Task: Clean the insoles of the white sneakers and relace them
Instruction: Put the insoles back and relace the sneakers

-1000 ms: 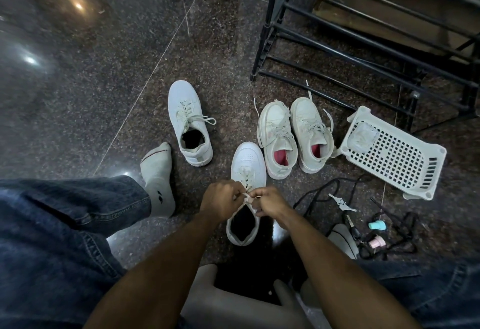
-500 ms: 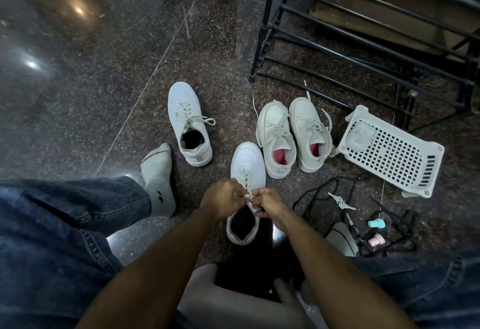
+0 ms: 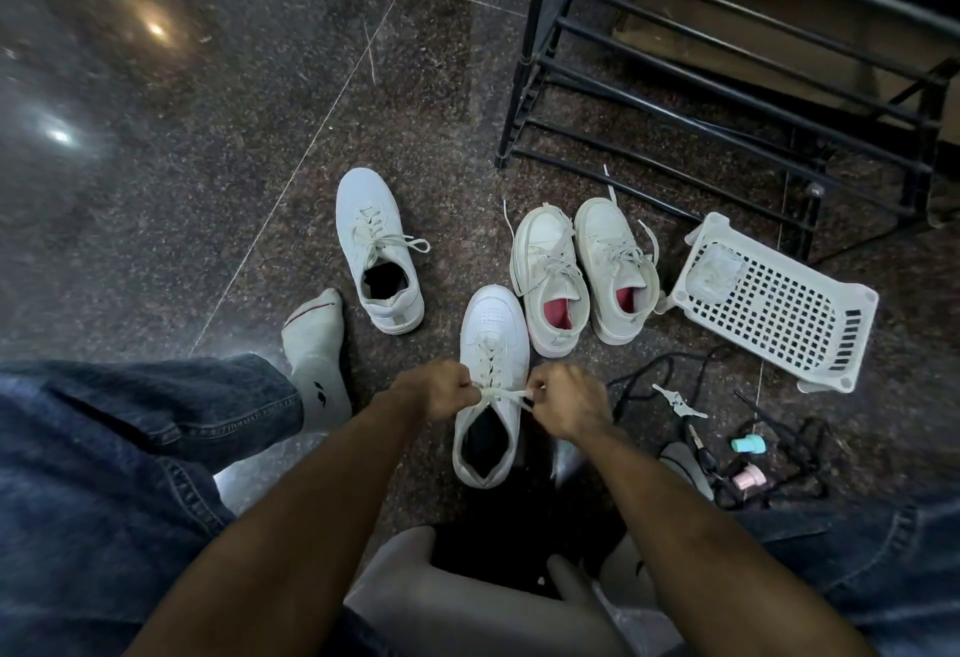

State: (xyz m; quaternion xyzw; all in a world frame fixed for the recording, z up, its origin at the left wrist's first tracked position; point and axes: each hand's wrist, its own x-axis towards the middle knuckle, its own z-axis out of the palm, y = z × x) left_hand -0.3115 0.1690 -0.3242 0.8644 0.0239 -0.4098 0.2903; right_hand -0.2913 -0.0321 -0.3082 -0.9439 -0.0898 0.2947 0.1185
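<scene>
Granite floor (image 3: 208, 189) beside a black shoe rack (image 3: 727, 85): the left hand (image 3: 441, 391) and right hand (image 3: 569, 399) are pinching and pulling the lace (image 3: 501, 393) ends apart over the near sneaker (image 3: 491, 344), apparently finishing its lacing; its partner (image 3: 376, 251) is lying tied nearby.

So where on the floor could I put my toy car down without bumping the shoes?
The big bare patch is the dark floor left of the lone sneaker and beyond the socked foot. It's crowded on the right: the pair of sneakers, white basket, black cords and little bottles fill it.
</scene>
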